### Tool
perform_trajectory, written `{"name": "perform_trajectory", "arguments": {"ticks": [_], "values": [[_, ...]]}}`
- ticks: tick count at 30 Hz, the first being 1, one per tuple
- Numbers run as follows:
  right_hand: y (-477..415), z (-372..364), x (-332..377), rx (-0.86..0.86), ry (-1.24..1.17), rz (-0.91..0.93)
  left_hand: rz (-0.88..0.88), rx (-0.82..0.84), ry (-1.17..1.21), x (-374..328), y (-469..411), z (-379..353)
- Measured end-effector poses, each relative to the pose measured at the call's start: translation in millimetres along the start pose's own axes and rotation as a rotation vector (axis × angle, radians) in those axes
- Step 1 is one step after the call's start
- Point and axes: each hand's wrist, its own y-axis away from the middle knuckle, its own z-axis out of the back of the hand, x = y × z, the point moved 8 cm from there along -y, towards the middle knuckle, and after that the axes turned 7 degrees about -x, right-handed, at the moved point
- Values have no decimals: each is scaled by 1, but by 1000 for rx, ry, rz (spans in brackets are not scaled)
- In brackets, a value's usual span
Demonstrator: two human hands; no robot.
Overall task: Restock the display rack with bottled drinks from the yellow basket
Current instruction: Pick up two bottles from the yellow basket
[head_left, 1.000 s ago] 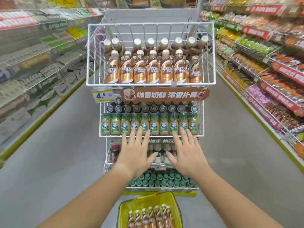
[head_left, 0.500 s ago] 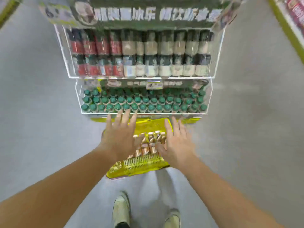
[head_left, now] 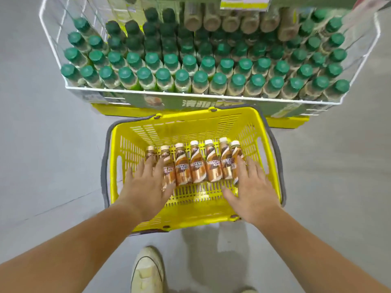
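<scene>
A yellow basket (head_left: 190, 127) with a grey handle stands on the floor below the white wire display rack (head_left: 203, 95). Several brown coffee bottles (head_left: 197, 163) with cream caps lie side by side on the basket's bottom. My left hand (head_left: 146, 185) reaches into the basket with spread, straight fingers over the leftmost bottles. At the right end of the row my right hand (head_left: 251, 187) is spread the same way, fingertips over the last bottle. Neither hand grips a bottle.
The rack's lowest tier is packed with several green-capped bottles (head_left: 201, 66), and brown-capped ones (head_left: 230, 21) stand further back. A yellow base (head_left: 287, 122) sits under the rack. Grey floor lies on both sides. My shoe (head_left: 148, 269) is just behind the basket.
My view has tipped down from the rack's upper tiers to the basket. Both hands have dropped from in front of the rack into the basket, down to the bottles.
</scene>
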Motion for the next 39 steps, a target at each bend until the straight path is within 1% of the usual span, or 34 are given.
{"name": "perform_trajectory", "arguments": {"ticks": [2, 5, 9, 12, 15, 17, 22, 25, 27, 29, 32, 35, 37, 39], "values": [[-21, -19, -2, 14, 22, 2, 26, 17, 28, 9, -17, -25], [-48, -39, -6, -37, 22, -1, 75, 58, 124, 19, -43, -59], [-72, -71, -21, -8, -75, -148, 183, 94, 317, 33, -67, -106], [-85, -83, -31, -82, -89, -238, 321, 100, 470, 38, -74, -128], [-94, -84, -39, -134, -96, -289, 421, 92, 476, 41, -81, -131], [-97, -84, -42, -127, -103, -306, 483, 122, 471, 44, -84, -130], [-92, -94, -42, -11, -285, -400, 527, 153, 337, 49, -94, -128], [-85, -107, -34, 46, -330, -355, 593, 130, 397, 48, -90, -136], [-83, -113, -34, 62, -326, -355, 596, 93, 454, 45, -88, -142], [-85, -115, -36, 38, -357, -380, 589, 70, 504, 42, -85, -150], [-86, -119, -40, 35, -371, -406, 597, 61, 544, 43, -83, -154], [-88, -129, -48, 31, -437, -426, 589, 79, 544, 46, -85, -154], [-91, -141, -59, 22, -468, -402, 599, 105, 559, 49, -86, -153], [-89, -131, -57, -12, -482, -375, 609, 120, 553, 49, -85, -145]]}}
